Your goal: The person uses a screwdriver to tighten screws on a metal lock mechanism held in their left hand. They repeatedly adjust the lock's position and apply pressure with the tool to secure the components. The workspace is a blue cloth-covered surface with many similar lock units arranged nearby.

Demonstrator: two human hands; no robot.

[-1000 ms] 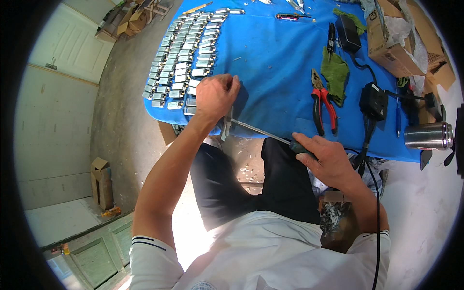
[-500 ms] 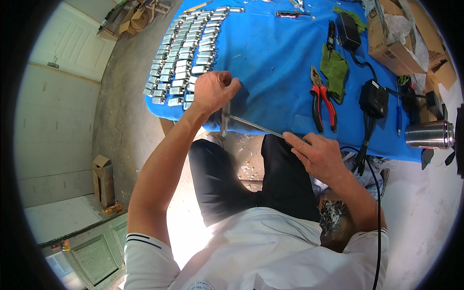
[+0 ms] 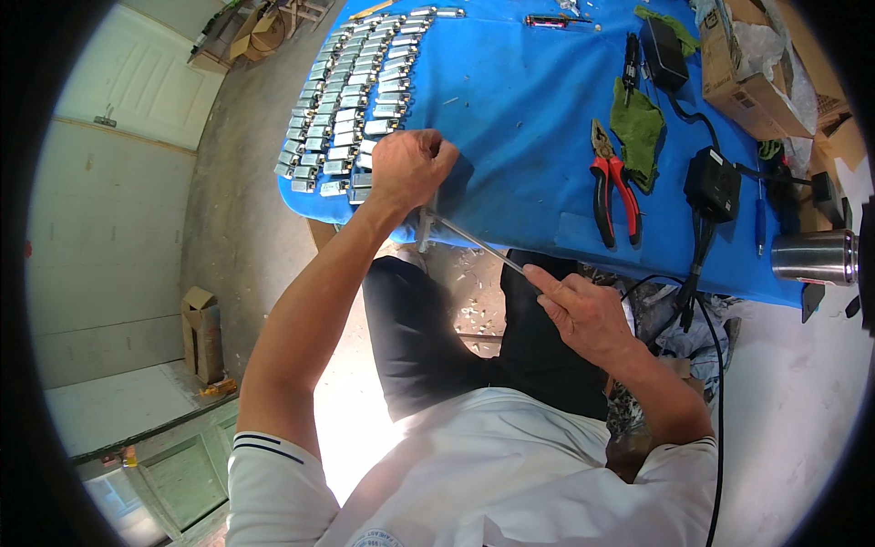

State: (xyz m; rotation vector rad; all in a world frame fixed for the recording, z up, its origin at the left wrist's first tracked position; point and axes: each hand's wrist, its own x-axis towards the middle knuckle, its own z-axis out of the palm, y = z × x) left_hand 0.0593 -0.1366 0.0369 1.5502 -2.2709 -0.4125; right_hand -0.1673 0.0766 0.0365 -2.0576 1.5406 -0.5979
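Note:
My left hand (image 3: 412, 166) is closed in a fist at the table's front edge, beside the rows of small metal parts. From beneath it a pale, narrow strip (image 3: 424, 233) sticks out toward me over the edge; the fist hides its upper part. My right hand (image 3: 583, 310) grips one end of a thin metal rod (image 3: 478, 241), its index finger laid along it. The rod slants up leftward, and its far end meets the strip just below my left fist. Whether the rod is a file or a plain shaft, I cannot tell.
Several rows of small silvery metal parts (image 3: 349, 115) cover the left of the blue-covered table (image 3: 510, 164). Red-handled pliers (image 3: 616, 191), a green cloth (image 3: 636, 137), black adapters with cables (image 3: 713, 185), a steel flask (image 3: 814, 257) and cardboard boxes (image 3: 761, 105) stand right.
My right hand has moved slightly down and left, and the rod now slants more steeply. My left fist stays at the table's edge. The whole view has shifted a little.

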